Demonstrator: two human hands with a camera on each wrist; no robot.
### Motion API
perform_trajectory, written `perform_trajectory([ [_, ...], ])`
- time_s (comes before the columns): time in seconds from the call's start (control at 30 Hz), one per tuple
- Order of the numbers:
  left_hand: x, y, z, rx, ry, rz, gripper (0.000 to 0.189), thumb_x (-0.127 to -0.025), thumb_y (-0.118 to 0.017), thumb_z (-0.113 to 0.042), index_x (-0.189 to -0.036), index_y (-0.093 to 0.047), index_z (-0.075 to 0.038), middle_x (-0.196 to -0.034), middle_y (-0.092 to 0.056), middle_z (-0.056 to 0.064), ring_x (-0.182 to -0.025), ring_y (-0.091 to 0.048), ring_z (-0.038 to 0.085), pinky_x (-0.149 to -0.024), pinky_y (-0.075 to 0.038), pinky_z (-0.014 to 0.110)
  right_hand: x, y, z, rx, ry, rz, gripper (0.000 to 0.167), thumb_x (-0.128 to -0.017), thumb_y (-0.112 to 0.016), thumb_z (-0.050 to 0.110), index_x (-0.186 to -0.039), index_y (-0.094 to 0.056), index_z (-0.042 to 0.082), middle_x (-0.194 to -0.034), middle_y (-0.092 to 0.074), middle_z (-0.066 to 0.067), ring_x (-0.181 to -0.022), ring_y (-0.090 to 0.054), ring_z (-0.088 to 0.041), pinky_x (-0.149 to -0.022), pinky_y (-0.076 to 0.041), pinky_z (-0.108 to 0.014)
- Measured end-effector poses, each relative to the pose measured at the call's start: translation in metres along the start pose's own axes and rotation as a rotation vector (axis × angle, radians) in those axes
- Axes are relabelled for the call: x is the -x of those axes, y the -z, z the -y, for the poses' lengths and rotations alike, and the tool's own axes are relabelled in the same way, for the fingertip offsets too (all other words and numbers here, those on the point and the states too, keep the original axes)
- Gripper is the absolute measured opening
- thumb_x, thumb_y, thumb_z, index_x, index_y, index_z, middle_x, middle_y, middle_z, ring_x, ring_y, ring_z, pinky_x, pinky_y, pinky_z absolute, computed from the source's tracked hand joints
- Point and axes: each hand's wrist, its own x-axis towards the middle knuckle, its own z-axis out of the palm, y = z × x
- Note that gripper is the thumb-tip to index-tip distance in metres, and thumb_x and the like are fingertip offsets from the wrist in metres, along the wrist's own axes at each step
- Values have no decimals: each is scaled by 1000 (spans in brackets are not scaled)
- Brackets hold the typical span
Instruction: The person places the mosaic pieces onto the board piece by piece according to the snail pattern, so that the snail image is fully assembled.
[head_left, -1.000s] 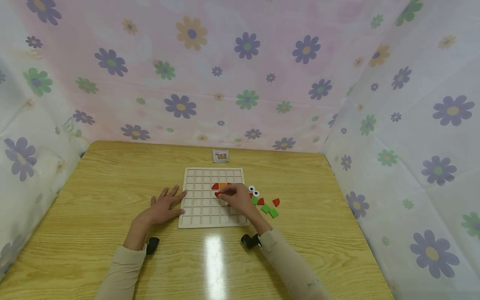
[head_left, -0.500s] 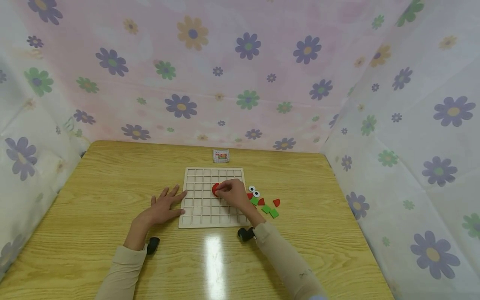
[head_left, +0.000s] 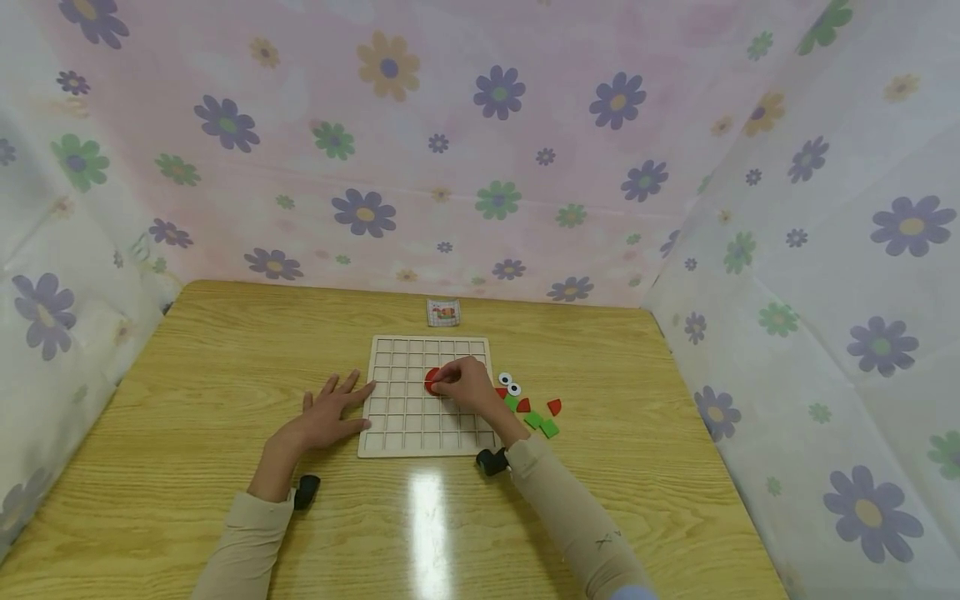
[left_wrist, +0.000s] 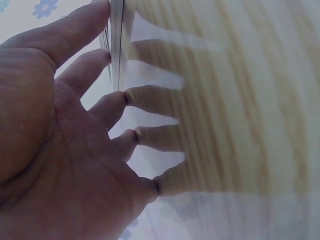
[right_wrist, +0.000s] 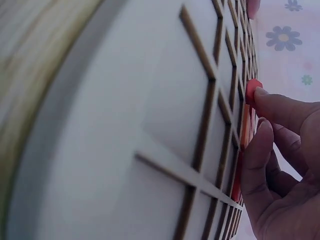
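My right hand [head_left: 472, 387] is over the middle of a wooden grid board [head_left: 395, 419], fingertips on a red quarter-circle tile [right_wrist: 253, 90]. In the right wrist view the tile stands slightly proud of the cells, a fingertip against it. From above, red [head_left: 431, 381] shows left of the fingertips. An orange tile [right_wrist: 246, 127] and another red tile [right_wrist: 238, 180] sit in cells partly behind the fingers. My left hand [head_left: 318, 418] rests spread on the table, its thumb and a fingertip at the board's left edge. In the left wrist view its fingertips touch the glossy tabletop [left_wrist: 240, 120].
Right of the board lie two white eye discs [head_left: 509, 384], several green square tiles [head_left: 533, 419] and loose red quarter-circle tiles [head_left: 554, 407]. A small picture card [head_left: 443, 312] lies behind the board. Flowered cloth [head_left: 420, 167] walls the table [head_left: 225, 358] at the back and sides.
The right hand has moved slightly up and left with the red tile, bringing it against the other red tile in the grid, and is now almost still. The left hand has stayed put.
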Motion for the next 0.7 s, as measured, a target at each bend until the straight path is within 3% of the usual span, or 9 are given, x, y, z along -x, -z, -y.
perform_trajectory([
  [0.47, 0, 0, -1, -1, -4, -4, 69, -101, -64, -30, -158, -35, -5, -166, -11, 30, -149, 2, 59, -106, 4, 84, -1, -2, -4, -26, -35, -25, 8, -90, -79, 13, -89, -79, 5, -93, -75, -9, -77, -65, -13, -69, -53, -26],
  [0.7, 1, 1, -2, 3, -4, -3, 68, -101, -64, -29, -158, -35, -4, -166, -11, 30, -149, 1, 59, -106, 3, 84, -3, -1, -7, -30, -14, -26, 9, -89, -81, 13, -88, -79, 4, -89, -75, -9, -74, -65, -12, -68, -54, -26],
])
